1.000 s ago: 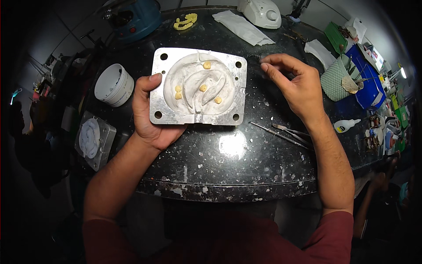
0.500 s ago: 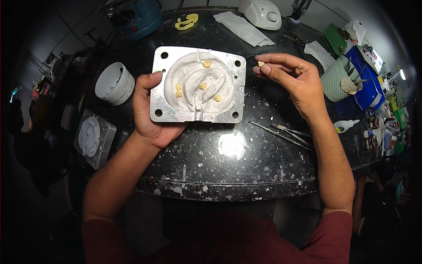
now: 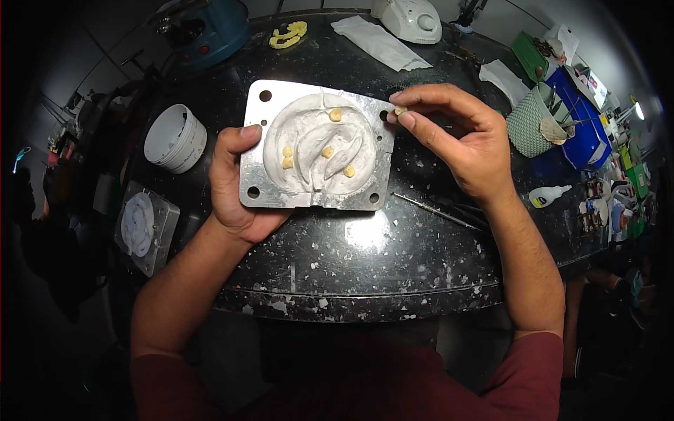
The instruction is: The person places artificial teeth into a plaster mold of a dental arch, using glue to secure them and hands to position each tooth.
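Observation:
My left hand grips a square metal flask by its left side, thumb over the edge and fingers underneath, tilted toward me. The flask is filled with pale plaster with ridged, curved shapes, and several small yellowish tooth-like pieces sit on it. My right hand pinches a small yellowish piece between thumb and fingertips at the flask's upper right corner. Below the flask and to the right, long slim metal instruments lie on the black worktop, partly behind that hand.
Around me are a white tub, a second flask, yellow arch pieces, white paper strips, a blue machine, a white device, a green holder, a blue tray and a bottle. Another person's arm shows at right.
My right hand has moved left to the flask's corner, with a small piece now visible in its pinch. The flask has shifted slightly downward since half a second ago.

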Demonstrator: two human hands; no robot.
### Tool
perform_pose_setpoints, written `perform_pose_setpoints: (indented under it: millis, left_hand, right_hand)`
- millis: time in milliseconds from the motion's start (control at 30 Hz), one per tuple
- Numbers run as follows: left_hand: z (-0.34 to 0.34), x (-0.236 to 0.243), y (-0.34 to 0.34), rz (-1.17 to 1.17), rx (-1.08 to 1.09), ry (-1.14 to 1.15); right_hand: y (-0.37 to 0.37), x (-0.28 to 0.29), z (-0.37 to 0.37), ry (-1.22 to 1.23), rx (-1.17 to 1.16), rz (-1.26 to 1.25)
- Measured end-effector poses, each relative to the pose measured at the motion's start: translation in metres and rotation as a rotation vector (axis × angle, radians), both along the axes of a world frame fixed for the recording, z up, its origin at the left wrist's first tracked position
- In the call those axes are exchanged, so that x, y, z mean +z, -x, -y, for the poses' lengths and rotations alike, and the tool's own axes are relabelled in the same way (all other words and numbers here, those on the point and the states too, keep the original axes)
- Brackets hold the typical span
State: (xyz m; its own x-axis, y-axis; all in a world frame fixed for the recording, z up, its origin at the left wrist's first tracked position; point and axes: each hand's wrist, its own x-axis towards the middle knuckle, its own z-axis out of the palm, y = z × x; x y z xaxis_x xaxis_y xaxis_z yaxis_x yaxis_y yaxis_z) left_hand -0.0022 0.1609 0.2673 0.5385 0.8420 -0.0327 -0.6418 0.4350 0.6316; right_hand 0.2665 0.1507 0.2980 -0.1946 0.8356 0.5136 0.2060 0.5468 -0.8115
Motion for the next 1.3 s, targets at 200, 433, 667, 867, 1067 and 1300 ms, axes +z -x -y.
perform_pose_setpoints:
  millis: [200, 433, 667, 867, 1067, 1300]
  left_hand:
    - [0.001, -0.001, -0.004, -0.063, -0.024, -0.023]
    - [0.001, -0.002, -0.005, -0.079, -0.048, 0.0]
    - [0.001, 0.0, -0.008, -0.024, -0.051, -0.026]
    - [0.003, 0.001, -0.008, -0.025, -0.02, -0.053]
    - [0.004, 0.002, -0.007, -0.059, -0.015, -0.1]
    - [0.009, 0.007, -0.009, -0.093, -0.053, -0.128]
  right_hand:
    - [0.003, -0.002, 0.002, -0.186, -0.038, 0.171]
    - [0.007, -0.005, 0.004, -0.149, -0.05, 0.091]
    - [0.008, -0.002, 0.0, -0.225, -0.033, 0.159]
    - [0.032, 0.007, -0.003, -0.308, -0.135, 0.255]
    - [0.042, 0.013, 0.005, -0.292, -0.217, 0.386]
    - [0.04, 0.011, 0.0, -0.277, -0.188, 0.311]
